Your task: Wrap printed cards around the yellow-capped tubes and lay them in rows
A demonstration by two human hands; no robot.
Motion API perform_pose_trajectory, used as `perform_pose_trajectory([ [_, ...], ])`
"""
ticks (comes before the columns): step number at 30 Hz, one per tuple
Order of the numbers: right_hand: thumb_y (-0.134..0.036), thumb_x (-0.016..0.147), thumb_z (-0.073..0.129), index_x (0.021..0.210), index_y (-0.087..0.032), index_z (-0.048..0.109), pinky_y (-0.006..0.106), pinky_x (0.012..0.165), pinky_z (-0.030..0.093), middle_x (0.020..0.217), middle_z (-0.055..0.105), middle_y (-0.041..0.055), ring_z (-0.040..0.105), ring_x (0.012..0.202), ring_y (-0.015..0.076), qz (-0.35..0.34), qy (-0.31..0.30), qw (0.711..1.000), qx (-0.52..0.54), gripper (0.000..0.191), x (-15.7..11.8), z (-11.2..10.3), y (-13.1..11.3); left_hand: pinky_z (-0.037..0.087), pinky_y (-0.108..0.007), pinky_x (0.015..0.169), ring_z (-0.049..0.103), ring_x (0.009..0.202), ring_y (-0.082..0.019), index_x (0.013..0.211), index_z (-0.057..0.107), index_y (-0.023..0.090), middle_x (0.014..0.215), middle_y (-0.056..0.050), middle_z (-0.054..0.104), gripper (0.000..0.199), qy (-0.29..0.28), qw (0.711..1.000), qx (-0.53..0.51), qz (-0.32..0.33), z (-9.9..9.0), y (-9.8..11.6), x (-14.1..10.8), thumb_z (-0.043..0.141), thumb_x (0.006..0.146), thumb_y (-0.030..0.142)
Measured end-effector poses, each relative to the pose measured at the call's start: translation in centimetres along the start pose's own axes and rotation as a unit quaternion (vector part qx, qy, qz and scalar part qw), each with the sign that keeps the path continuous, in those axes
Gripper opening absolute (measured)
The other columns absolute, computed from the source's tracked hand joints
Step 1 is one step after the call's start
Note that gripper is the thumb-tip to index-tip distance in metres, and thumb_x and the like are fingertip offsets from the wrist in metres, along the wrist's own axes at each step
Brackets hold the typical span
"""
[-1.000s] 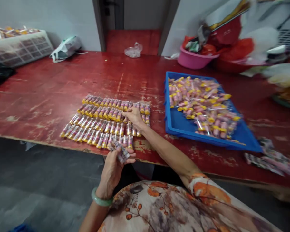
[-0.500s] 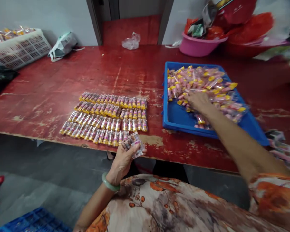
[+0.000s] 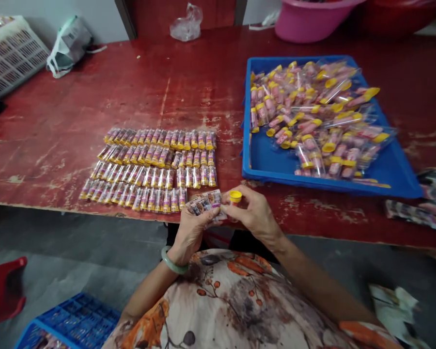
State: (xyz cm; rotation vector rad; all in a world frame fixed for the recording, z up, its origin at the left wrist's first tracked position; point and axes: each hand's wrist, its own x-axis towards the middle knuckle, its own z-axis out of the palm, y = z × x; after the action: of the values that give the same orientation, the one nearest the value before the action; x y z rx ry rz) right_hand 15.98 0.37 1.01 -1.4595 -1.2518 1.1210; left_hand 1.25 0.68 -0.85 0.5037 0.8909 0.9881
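Observation:
Fanned between the thumb and fingers of my left hand are several small printed cards. My right hand grips a small clear tube with a yellow cap, held upright beside the cards; its lower part is mostly hidden by my fingers. Just beyond my hands, rows of similar clear tubes with yellow ends and printed inserts lie on the red table. To the right, a blue tray holds a loose heap of yellow-capped tubes with pink contents.
A pink tub stands at the back right, and a clear plastic bag at the back. On the left are a white basket and a grey bag. Printed packets lie at right. A blue crate is on the floor.
My right hand has left the blue tray and come back beside my left hand with a yellow-capped tube. The view has tilted downward. My left hand still holds the cards.

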Motion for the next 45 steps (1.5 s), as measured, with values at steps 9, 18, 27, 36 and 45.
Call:
perform_pose_trajectory([
  [9,-0.032,0.069,0.07,0.072,-0.02,0.06,0.025,0.06,0.046,0.069,0.06,-0.0019,0.055,0.065,0.0133,-0.02,-0.041,0.999,-0.009,0.016,1.2,-0.1,0.6,0.057,-0.026,0.063,0.069,0.067,-0.015,0.092,0.073,0.014,0.085,-0.004,0.075,0.03,0.053,0.998,-0.038,-0.003,-0.4,0.6,-0.1,0.083,0.066,0.025],
  [18,-0.032,0.082,0.065,0.107,-0.023,0.065,0.03,0.076,0.051,0.087,0.065,0.0017,0.062,0.082,0.0164,-0.072,-0.051,0.996,-0.013,0.027,-2.4,-2.7,0.9,0.058,-0.03,0.073,0.071,0.075,-0.019,0.094,0.073,0.015,0.089,-0.006,0.076,0.034,0.09,0.995,-0.042,0.023,-0.1,1.4,0.1,0.085,0.063,0.026],
  [27,-0.022,0.082,0.064,0.099,-0.024,0.064,0.028,0.064,0.052,0.097,0.055,0.005,0.059,0.08,0.0164,-0.131,-0.038,0.987,0.079,0.017,-5.7,-3.7,0.0,0.055,-0.034,0.085,0.071,0.086,-0.019,0.105,0.069,0.016,0.096,-0.005,0.075,0.042,0.074,0.994,-0.072,0.043,1.6,0.6,-0.1,0.083,0.066,0.022],
  [36,-0.011,0.078,0.067,0.103,-0.027,0.065,0.037,0.071,0.056,0.096,0.063,0.0054,0.065,0.084,0.0213,-0.255,0.086,0.962,-0.036,0.03,-6.5,-1.6,0.3,0.053,-0.03,0.084,0.069,0.081,-0.016,0.1,0.071,0.015,0.094,-0.003,0.075,0.035,0.072,0.989,-0.129,0.002,2.0,0.1,-0.5,0.082,0.068,0.022],
  [45,-0.008,0.073,0.073,0.122,-0.031,0.059,0.038,0.076,0.06,0.106,0.067,0.0056,0.069,0.091,0.0227,-0.387,0.176,0.873,-0.238,0.056,-6.4,-0.9,2.5,0.053,-0.026,0.066,0.062,0.066,-0.011,0.084,0.068,0.014,0.077,0.001,0.069,0.03,0.093,0.981,-0.16,-0.055,1.6,0.4,-0.5,0.086,0.062,0.022],
])
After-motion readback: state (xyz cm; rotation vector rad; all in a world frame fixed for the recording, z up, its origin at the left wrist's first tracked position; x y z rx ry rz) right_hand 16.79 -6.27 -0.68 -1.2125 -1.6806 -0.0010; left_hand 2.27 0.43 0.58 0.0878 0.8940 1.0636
